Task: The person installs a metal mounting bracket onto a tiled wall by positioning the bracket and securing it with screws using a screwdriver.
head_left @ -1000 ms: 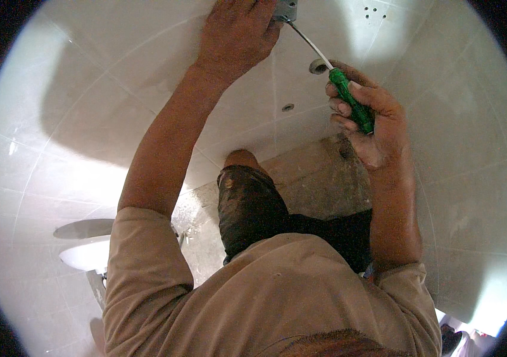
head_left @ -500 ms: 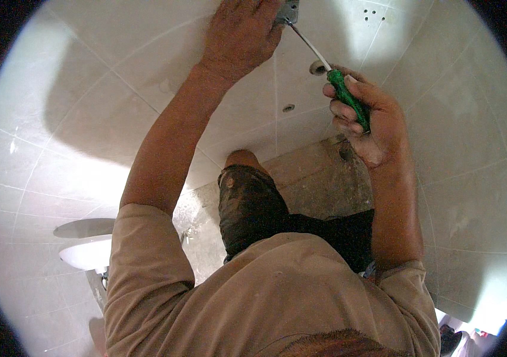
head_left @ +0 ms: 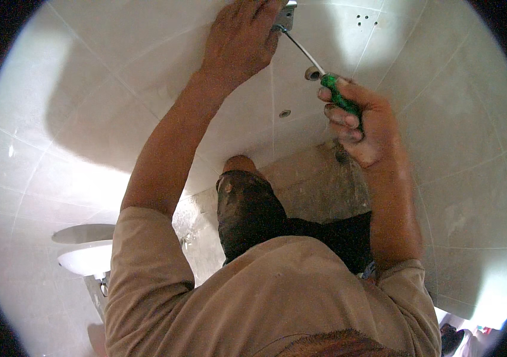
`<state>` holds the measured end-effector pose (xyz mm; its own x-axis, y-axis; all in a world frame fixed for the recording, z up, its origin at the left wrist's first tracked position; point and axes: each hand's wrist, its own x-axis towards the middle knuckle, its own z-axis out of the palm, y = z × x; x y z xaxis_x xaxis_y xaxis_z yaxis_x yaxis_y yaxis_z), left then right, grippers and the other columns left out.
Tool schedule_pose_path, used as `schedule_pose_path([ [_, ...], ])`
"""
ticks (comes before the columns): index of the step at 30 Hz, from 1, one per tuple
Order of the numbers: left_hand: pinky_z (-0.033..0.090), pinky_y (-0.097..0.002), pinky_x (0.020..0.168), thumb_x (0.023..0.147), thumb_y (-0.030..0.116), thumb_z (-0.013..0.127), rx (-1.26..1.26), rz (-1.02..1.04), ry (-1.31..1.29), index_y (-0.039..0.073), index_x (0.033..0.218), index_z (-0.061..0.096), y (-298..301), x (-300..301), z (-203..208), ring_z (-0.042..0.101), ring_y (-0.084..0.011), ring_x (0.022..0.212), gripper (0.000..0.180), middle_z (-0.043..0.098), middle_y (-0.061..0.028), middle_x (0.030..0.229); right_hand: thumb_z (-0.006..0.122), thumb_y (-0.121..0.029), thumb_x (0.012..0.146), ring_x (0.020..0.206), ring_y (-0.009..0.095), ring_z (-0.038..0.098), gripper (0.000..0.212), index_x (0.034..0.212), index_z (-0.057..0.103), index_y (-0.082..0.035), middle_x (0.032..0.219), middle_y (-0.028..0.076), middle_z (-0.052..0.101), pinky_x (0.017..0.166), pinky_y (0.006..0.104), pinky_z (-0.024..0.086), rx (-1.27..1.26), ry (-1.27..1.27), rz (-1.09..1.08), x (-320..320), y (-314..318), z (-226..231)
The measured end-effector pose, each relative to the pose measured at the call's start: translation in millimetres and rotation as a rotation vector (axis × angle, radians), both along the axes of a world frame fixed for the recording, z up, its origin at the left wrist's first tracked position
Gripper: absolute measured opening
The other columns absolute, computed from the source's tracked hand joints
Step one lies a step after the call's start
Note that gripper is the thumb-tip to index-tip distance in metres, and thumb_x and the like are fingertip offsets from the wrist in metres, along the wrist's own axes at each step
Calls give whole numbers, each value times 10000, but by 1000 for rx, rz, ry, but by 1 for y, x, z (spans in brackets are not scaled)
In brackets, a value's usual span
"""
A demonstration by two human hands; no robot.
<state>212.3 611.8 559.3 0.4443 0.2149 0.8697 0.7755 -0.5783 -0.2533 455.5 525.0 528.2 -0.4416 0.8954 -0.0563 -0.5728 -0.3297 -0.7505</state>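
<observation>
My right hand point(head_left: 363, 122) grips the green handle of a screwdriver point(head_left: 341, 98), its fingers curled round it. The long shaft slants up and left, and its tip meets the lower edge of a small metal bracket point(head_left: 287, 18) on the tiled wall. Against the bracket's left side is my left hand point(head_left: 242, 38), fingers bent and closed on it, partly cut off by the top of the picture. Part of the bracket and the fingertips are hidden. Whether a screw sits under the tip is too small to tell.
Several small drilled holes point(head_left: 367, 20) mark the wall to the right of the bracket. A round pipe opening point(head_left: 312, 73) lies behind the screwdriver, with a smaller fitting point(head_left: 285, 113) below. A white washbasin point(head_left: 85, 257) stands at left. Rough bare floor point(head_left: 319, 187) shows below.
The whole view has shifted slightly, showing a bit more of the bracket. My right fingers sit a little differently on the screwdriver handle; its tip stays at the bracket. My left hand keeps its place.
</observation>
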Motion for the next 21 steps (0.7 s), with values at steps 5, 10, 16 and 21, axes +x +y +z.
schedule_pose_path([
  [5,444,-497,1011,825,72,689,36,-75,-26,17,1338,541,5,2,-5,574,-390,1149,538,596,-200,1208,614,-85,948,625,93,535,266,1187,622,32,910,98,664,514,244,441,1332,-1580,-896,-39,-17,-18],
  [10,449,-484,1004,804,63,685,23,8,-28,5,1329,546,1,4,-1,577,-381,1145,546,598,-198,1209,638,-66,928,651,121,577,254,1180,640,-37,914,85,669,533,287,487,337,-480,-321,-11,-4,-8],
  [16,446,-477,1016,793,59,684,-17,-16,-58,13,1337,545,2,3,-2,574,-378,1154,563,595,-204,1218,624,-53,926,646,120,572,224,1148,647,-33,912,92,665,512,271,472,765,-1072,-710,-40,-13,-21],
  [21,446,-472,1024,787,73,690,28,35,-28,15,1338,548,4,2,-3,574,-373,1160,572,595,-201,1227,585,-35,942,655,141,591,215,1149,631,2,930,110,655,474,265,456,1103,-1147,-899,-26,-4,-24],
])
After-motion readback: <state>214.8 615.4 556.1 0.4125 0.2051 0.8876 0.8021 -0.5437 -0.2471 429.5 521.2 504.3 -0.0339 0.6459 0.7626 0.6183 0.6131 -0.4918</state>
